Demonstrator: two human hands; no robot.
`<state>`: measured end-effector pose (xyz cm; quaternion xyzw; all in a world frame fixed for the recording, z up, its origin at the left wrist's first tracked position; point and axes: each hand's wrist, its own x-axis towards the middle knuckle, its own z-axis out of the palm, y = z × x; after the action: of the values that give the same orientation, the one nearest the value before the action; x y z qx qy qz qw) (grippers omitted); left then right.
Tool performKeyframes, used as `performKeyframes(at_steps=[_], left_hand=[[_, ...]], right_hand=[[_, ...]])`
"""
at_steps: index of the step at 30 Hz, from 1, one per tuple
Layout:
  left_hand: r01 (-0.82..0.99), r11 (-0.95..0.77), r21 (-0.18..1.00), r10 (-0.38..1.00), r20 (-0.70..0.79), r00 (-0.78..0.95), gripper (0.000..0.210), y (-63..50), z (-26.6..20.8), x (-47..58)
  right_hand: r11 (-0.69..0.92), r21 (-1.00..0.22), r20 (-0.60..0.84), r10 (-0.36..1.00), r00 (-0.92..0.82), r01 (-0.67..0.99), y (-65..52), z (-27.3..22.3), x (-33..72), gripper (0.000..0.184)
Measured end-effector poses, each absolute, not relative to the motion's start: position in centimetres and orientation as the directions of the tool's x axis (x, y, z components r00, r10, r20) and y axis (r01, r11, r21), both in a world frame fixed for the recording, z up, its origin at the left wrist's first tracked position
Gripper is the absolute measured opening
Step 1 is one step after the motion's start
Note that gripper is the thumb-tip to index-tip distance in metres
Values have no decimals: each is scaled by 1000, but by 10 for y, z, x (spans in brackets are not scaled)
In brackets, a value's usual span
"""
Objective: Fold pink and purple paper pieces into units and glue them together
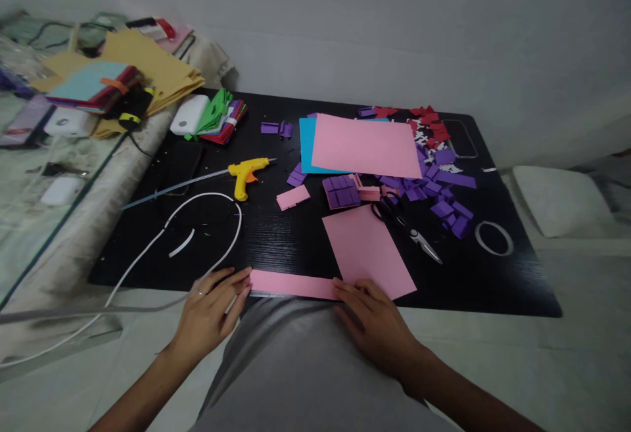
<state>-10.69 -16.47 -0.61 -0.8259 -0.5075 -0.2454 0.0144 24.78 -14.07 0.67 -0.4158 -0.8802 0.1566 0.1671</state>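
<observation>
A long pink paper strip (293,284) lies along the front edge of the black table (276,241). At its left end, my left hand (211,310) has its fingers closed on the paper. My right hand (369,317) grips the right end, the thumb below the edge and partly hidden. Just beyond my right hand lies a pink paper sheet (367,248), flat and angled. Scissors (414,231) rest to the right of that sheet, their blades toward me. Behind it sits a small block of folded purple paper pieces (341,192).
A yellow glue gun (244,175) lies at left centre, near a looping white cable (185,202). Pink and blue sheets (367,146) are stacked at the back. Purple folded scraps (428,185) and a tape ring (493,239) are at right. Coloured paper bundles (224,116) stand back left.
</observation>
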Motion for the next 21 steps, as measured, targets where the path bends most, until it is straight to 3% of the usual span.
performKeyframes(at_steps=[7, 12, 21], left_hand=[[872, -451, 188, 832, 443, 335, 19, -160, -5, -89], [791, -593, 151, 766, 409, 496, 31, -159, -13, -56], [770, -614, 172, 744, 451, 493, 29, -156, -19, -55]], right_hand=[[604, -464, 234, 789, -568, 647, -135, 0, 244, 20], [602, -443, 245, 794, -556, 664, -136, -1, 244, 20], [545, -470, 234, 835, -498, 694, -131, 3, 253, 9]])
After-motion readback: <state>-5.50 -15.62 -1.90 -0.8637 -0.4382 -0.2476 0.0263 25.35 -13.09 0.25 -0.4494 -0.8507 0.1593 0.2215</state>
